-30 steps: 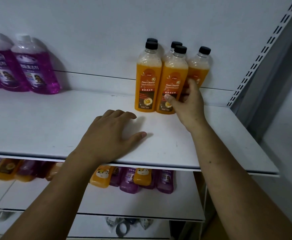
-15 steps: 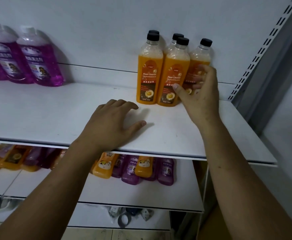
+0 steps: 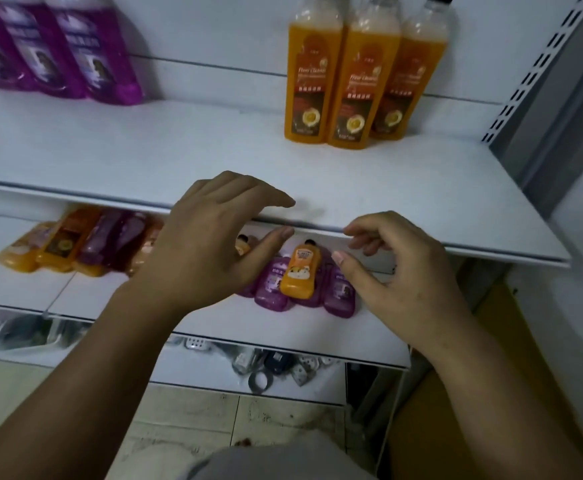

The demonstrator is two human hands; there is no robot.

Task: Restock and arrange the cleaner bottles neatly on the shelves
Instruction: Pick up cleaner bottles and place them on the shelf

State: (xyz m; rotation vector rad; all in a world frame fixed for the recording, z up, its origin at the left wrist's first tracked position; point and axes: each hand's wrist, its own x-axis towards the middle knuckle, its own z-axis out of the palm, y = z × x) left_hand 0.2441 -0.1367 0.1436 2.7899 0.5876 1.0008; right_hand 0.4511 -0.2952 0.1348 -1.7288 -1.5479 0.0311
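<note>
Tall orange floor cleaner bottles (image 3: 348, 84) stand grouped at the back right of the upper white shelf (image 3: 165, 147). Purple cleaner bottles (image 3: 75, 53) stand at its back left. On the lower shelf (image 3: 283, 323) lie small purple bottles (image 3: 271, 289) and a small orange bottle (image 3: 298, 271), with more orange and purple bottles (image 3: 75, 244) lying to the left. My left hand (image 3: 210, 244) hovers at the upper shelf's front edge, fingers loosely bent, holding nothing. My right hand (image 3: 397, 271) hangs just in front of that edge, fingers loosely curled, empty.
A perforated metal upright (image 3: 539, 67) runs up the right side of the shelving. Below the lower shelf sit plastic-wrapped items (image 3: 269, 365) and a roll of tape. A brown cardboard box (image 3: 490, 393) stands at the lower right. The floor is tiled.
My right hand let go of the orange floor cleaner bottles and drew back to the shelf's front edge. My left hand lifted off the shelf and pulled back. The view tilted down.
</note>
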